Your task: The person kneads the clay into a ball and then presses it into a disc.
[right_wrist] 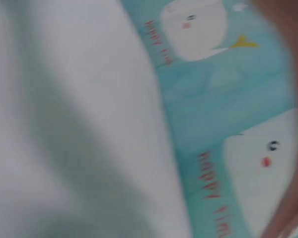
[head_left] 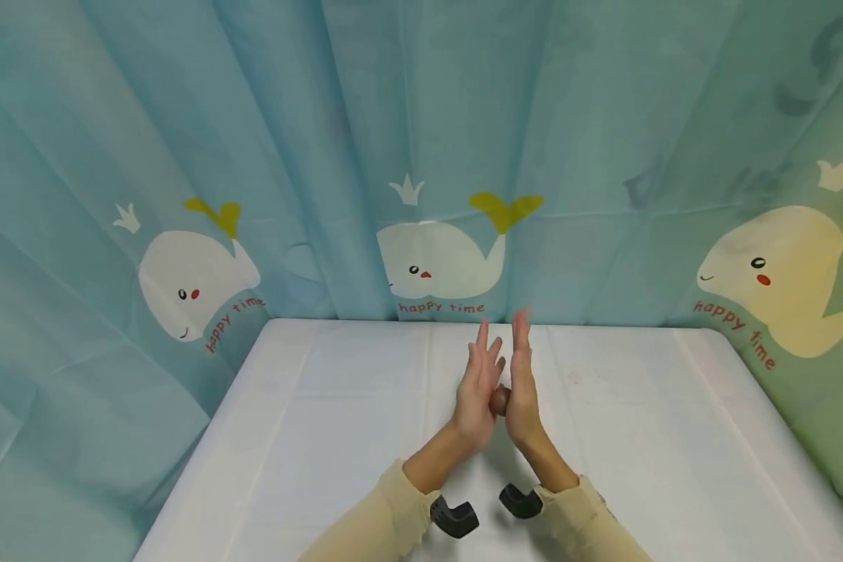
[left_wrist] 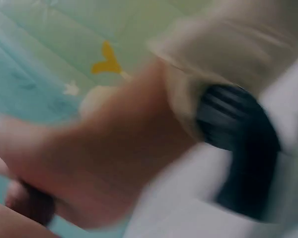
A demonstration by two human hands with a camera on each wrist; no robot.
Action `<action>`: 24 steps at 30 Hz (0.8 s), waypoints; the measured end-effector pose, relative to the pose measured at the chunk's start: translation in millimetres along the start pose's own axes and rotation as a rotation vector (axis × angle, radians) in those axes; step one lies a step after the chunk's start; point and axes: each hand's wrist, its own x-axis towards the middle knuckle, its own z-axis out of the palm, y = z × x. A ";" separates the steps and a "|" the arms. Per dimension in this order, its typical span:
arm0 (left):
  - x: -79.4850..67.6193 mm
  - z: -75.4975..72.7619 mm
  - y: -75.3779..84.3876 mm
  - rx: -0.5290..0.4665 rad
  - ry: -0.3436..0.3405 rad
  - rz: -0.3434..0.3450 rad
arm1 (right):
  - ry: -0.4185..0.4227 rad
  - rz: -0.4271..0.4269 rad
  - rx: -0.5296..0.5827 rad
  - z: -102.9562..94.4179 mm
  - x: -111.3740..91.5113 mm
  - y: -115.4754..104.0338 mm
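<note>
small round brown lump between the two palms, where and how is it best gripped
Probably pinch the small round brown lump across its near and far sides, coming from above through the gap: the bare left hand and bare right hand flank it, and its rounded shape shows no handle.

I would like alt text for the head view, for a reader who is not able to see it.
A person's left hand and right hand hold a small brown ball between their facing palms over a white table. Behind the table hangs a blue-green curtain printed with white whales. Beige sleeves and black wrist devices show below.
</note>
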 end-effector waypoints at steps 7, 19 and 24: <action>10.6 -16.1 -3.0 0.350 0.018 0.192 | -0.124 0.058 0.268 15.1 -18.8 -14.2; 0.3 -6.9 -0.7 0.401 -0.113 0.261 | -0.016 0.306 0.280 5.3 1.1 -2.1; 11.7 -18.1 -5.0 0.419 -0.023 0.293 | -0.059 0.356 0.412 17.3 -9.4 -11.6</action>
